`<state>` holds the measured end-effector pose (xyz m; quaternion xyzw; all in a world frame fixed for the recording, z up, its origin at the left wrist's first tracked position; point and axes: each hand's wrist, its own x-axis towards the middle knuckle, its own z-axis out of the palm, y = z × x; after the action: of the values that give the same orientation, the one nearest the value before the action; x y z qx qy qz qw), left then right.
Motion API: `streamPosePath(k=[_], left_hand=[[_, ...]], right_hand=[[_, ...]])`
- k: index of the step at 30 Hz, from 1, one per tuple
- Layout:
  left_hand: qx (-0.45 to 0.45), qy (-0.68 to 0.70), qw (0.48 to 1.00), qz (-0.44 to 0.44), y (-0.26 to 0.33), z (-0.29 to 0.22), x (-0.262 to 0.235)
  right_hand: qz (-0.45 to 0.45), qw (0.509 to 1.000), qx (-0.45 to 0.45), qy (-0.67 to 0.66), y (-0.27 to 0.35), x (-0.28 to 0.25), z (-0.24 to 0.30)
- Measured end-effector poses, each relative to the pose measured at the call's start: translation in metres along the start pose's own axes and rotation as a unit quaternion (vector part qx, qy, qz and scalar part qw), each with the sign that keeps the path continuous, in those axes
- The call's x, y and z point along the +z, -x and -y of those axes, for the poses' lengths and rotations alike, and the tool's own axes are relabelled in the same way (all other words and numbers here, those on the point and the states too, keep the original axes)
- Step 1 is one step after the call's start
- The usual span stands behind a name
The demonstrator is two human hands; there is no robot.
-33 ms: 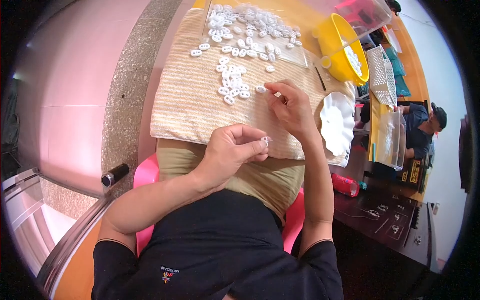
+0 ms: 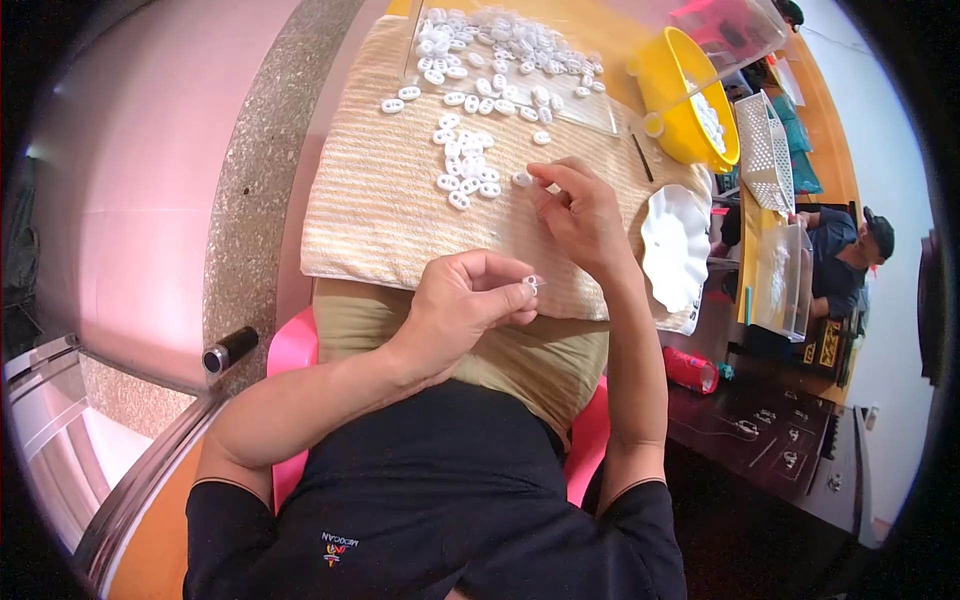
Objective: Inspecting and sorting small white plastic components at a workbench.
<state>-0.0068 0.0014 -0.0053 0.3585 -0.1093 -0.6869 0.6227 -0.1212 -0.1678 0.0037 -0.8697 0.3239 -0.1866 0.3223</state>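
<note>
Between the thumb and forefinger of my left hand is a small clear-and-white plastic piece, held above the near edge of the towel. My right hand is farther forward and to the right, its fingers bent. Its fingertips close on a white oval plastic piece, partly covered by them. To the left of that piece, a loose cluster of white two-holed oval pieces lies on the striped beige towel. A larger heap of white pieces spreads at the far side, on and around a clear sheet.
A white scalloped dish sits at the towel's right edge, with a thin black stick beyond it. Farther right are a yellow tub holding white pieces and a white perforated basket. A co-worker sits at the right.
</note>
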Motion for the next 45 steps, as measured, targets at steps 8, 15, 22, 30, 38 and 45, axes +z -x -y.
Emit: streamPosePath(k=[8,15,22,30,38,45], left_hand=[[-0.021,-0.017,1.000,0.004,0.000,0.000,-0.001],[-0.022,-0.009,1.000,0.000,0.000,-0.001,-0.001],[-0.035,-0.011,0.999,-0.002,0.001,-0.006,0.000],[-0.032,0.009,0.999,-0.008,-0.002,-0.003,-0.003],[-0.046,0.022,0.999,-0.019,-0.001,-0.008,-0.002],[-0.044,0.023,0.998,-0.024,-0.004,-0.008,-0.004]], right_hand=[[0.040,0.990,-0.006,0.132,-0.010,0.005,0.007],[0.054,0.989,0.041,0.132,-0.008,0.004,0.012],[0.071,0.990,-0.011,0.121,-0.002,0.000,0.008],[0.090,0.988,-0.023,0.127,0.004,-0.008,0.007],[0.068,0.971,0.132,-0.186,0.020,-0.015,-0.018],[0.059,0.930,0.176,-0.316,0.024,-0.020,-0.015]])
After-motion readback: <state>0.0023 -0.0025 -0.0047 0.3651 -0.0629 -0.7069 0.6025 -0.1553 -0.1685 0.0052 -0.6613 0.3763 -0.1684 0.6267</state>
